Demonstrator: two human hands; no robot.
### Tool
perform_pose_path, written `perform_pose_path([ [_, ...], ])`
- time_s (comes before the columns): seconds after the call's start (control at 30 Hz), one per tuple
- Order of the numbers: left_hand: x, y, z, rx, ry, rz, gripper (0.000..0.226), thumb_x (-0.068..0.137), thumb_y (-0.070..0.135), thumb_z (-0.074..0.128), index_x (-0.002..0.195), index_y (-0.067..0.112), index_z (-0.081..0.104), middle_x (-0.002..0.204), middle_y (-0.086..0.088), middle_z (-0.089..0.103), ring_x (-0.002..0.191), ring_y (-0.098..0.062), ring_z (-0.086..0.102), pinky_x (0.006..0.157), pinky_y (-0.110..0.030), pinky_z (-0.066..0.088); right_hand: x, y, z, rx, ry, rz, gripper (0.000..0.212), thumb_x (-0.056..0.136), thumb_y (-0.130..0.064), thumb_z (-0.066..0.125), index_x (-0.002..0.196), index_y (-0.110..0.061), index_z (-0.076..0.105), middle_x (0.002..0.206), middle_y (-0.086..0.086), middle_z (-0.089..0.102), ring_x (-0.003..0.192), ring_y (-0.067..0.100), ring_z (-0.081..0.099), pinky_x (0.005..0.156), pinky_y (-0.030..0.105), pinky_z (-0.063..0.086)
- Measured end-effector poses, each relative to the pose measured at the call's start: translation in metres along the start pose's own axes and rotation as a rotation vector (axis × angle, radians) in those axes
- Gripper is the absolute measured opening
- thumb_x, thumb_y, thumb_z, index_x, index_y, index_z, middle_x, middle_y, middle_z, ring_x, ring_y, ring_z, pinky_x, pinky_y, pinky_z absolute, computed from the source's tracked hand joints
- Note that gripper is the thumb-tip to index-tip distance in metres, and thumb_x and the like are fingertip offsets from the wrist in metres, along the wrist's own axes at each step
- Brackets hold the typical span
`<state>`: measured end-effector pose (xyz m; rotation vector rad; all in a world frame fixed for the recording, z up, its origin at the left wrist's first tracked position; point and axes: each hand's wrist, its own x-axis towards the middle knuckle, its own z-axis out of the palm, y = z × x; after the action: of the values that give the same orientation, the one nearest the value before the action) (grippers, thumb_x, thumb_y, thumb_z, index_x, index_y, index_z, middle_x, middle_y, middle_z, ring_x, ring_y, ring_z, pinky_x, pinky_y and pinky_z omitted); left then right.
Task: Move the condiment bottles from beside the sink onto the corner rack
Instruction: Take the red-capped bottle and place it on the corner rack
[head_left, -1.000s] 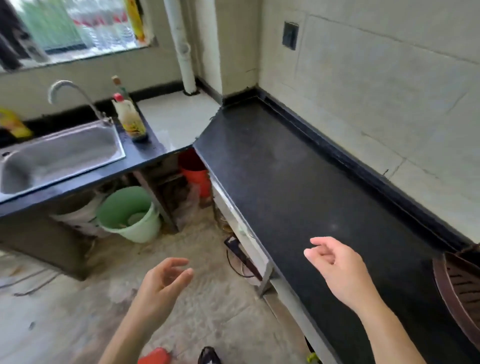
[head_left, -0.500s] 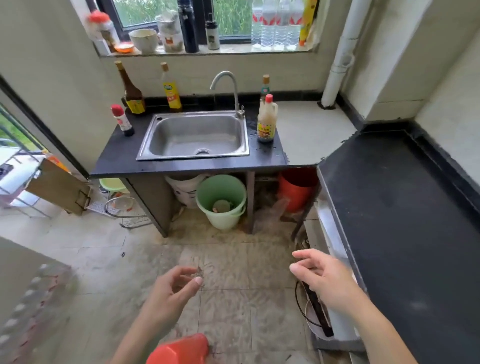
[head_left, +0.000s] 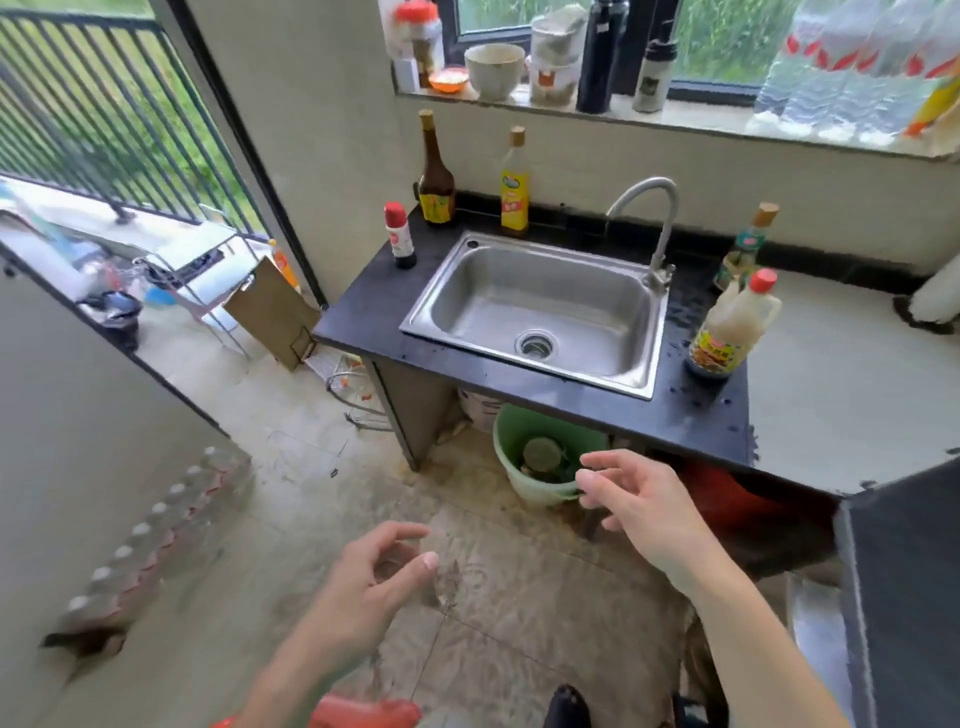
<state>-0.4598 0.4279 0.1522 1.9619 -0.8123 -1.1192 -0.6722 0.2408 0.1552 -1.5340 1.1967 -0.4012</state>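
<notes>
**Reaching for the first bottle**

With the right hand loosely spread, fingers slightly bent and holding nothing, aim up and right for the red-capped jug bottle, the nearest one, on the wet counter just right of the sink. Grip by the body or handle, not the cap; expect a slippery base. Keep the left hand, likewise half-open and empty, free for the green-labelled bottle just behind. Leave for later trips the yellow bottle, brown bottle and small red-capped bottle at the back and left. Cannot see the rack from here.

Open approach to counter front; faucet crowds R-side bottles.
</notes>
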Motion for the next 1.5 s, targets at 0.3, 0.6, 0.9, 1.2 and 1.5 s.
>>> perform_pose_path([
  [0.3, 0.078, -0.019, -0.095, -0.231, 0.294, -0.135, 0.023, 0.08, 0.028, 0.072, 0.101, 0.022, 0.066, 0.1, -0.014, 0.072, 0.091, -0.024, 0.069, 0.073, -0.027, 0.051, 0.131, -0.063, 0.068, -0.247, -0.224, -0.08, 0.023, 0.088, -0.045, 0.064, 0.109, -0.037, 0.062, 0.095, -0.015, 0.07, 0.087, 0.003, 0.066, 0.08, 0.032, 0.057],
  [0.6, 0.217, 0.004, -0.222, -0.169, 0.211, -0.071, 0.052, 0.056, 0.055, 0.07, 0.1, 0.026, 0.067, 0.093, -0.009, 0.071, 0.093, -0.026, 0.068, 0.077, -0.028, 0.049, 0.24, -0.14, 0.156, -0.124, -0.196, -0.068, 0.017, 0.085, -0.045, 0.067, 0.101, -0.039, 0.065, 0.091, -0.011, 0.072, 0.089, 0.008, 0.067, 0.083, 0.039, 0.055],
  [0.9, 0.324, 0.027, -0.275, -0.208, 0.143, -0.076, 0.048, 0.057, 0.051, 0.07, 0.098, 0.026, 0.067, 0.093, -0.013, 0.07, 0.091, -0.027, 0.069, 0.075, -0.026, 0.049, 0.336, -0.179, 0.182, -0.135, -0.17, -0.031, 0.019, 0.089, -0.039, 0.065, 0.107, -0.036, 0.064, 0.094, -0.01, 0.071, 0.086, 0.006, 0.068, 0.079, 0.035, 0.058],
  [1.2, 0.446, 0.087, -0.328, -0.033, 0.095, -0.036, 0.021, 0.079, 0.034, 0.07, 0.099, 0.032, 0.063, 0.088, 0.004, 0.066, 0.087, -0.009, 0.063, 0.075, -0.016, 0.047, 0.488, -0.224, 0.212, -0.019, -0.12, 0.013, 0.02, 0.089, -0.034, 0.067, 0.107, -0.025, 0.066, 0.087, -0.001, 0.072, 0.083, 0.017, 0.069, 0.073, 0.035, 0.053],
  [1.5, 0.538, 0.096, -0.353, 0.063, -0.105, -0.08, 0.019, 0.08, 0.039, 0.067, 0.098, 0.034, 0.063, 0.092, 0.004, 0.068, 0.093, -0.012, 0.064, 0.085, -0.022, 0.049, 0.578, -0.246, 0.233, -0.082, -0.063, 0.083, 0.009, 0.088, -0.036, 0.066, 0.097, -0.034, 0.066, 0.082, -0.007, 0.07, 0.081, 0.016, 0.065, 0.076, 0.039, 0.052],
])
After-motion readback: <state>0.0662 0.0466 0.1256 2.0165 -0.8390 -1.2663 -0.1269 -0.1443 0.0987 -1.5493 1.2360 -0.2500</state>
